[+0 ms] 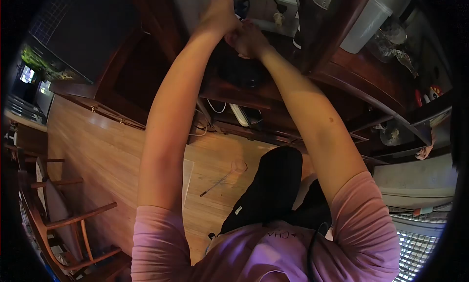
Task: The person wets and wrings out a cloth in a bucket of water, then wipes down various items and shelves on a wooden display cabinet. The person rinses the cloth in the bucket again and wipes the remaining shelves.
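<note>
Both of my arms reach forward into a dark wooden cabinet (273,94). My left hand (219,14) is closed at the top, its fingers bent beside a small dark blue object (241,8). Just below and to the right, my right hand (248,40) is closed too, with its fingertips close to the left hand. What either hand grips is hidden by the fingers and the dim light. Under my right hand, a rounded black object (239,74) sits on the cabinet shelf.
A cable with a plug (279,15) hangs behind the hands. To the right stand a pale plastic container (366,25) and glassware (386,42). Below are a white device (239,115) and cords. A thin-handled item (222,177) lies on the floor; wooden chairs (73,223) stand left.
</note>
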`<state>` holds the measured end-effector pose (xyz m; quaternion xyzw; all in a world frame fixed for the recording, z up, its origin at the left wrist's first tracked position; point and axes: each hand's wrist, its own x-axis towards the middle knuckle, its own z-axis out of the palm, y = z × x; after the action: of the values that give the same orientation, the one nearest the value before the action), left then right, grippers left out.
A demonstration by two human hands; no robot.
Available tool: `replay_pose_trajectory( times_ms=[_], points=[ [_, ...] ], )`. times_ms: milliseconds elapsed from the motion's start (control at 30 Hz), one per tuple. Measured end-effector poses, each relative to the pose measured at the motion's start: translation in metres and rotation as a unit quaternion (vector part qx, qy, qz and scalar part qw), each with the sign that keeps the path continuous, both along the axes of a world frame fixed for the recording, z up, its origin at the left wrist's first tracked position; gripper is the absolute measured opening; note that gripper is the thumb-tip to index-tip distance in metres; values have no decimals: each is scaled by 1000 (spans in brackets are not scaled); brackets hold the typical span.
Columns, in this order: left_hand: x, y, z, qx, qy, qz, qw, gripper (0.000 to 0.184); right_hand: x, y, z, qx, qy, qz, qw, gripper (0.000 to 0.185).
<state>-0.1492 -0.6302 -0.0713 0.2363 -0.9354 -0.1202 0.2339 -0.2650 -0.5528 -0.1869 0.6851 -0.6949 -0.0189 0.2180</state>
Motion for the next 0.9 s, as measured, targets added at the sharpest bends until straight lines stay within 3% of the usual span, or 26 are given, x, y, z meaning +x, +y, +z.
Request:
replay_pose_trajectory(
  times_ms=[67, 133, 200, 267, 300, 367, 500, 567, 600, 667, 800, 867, 900],
  points=[
    [-2, -5, -5, 10, -15, -3, 1000, 71, -13, 0, -16, -96, 12, 36, 995, 47],
    [-2, -13, -13, -121, 42, -84, 988, 66, -25, 13, -24, -103, 5, 9, 995, 48],
    [-2, -16, -25, -103, 38, -79, 991, 66, -14, 32, -21, -111, -5, -19, 994, 49],
    [-4, -18, -31, -89, 29, -71, 993, 66, 23, 60, 18, -22, -109, -247, 963, 39],
    [-4, -19, -33, -83, 26, -67, 994, 66, 18, 61, 13, -19, -109, -247, 963, 39],
    [-1, -20, -39, -77, 15, -62, 995, 65, 1, 62, -4, -30, 87, -176, 980, 34],
    [3, -29, -48, -70, -9, -58, 996, 65, 13, 83, 2, -10, 120, -210, 970, 34],
    [5, -28, -53, -64, -23, -60, 996, 64, 19, 117, 0, -57, 140, -114, 982, 37],
    [3, -28, -55, -61, -33, -63, 996, 64, 28, 130, 9, -55, 134, -120, 982, 37],
    [2, -19, -59, -54, -61, -72, 994, 64, 46, 153, 32, 2, -130, -177, 976, 43],
    [-4, -41, -63, -54, -141, -128, 980, 63, 43, 182, -1, -92, -150, -217, 960, 45],
    [-39, -53, -67, -70, -180, -167, 967, 63, 33, 189, -7, -102, -25, -93, 990, 50],
    [-31, -6, -41, -32, -245, -140, 959, 64, 38, 193, 1, -85, -38, -114, 989, 47]
  ],
)
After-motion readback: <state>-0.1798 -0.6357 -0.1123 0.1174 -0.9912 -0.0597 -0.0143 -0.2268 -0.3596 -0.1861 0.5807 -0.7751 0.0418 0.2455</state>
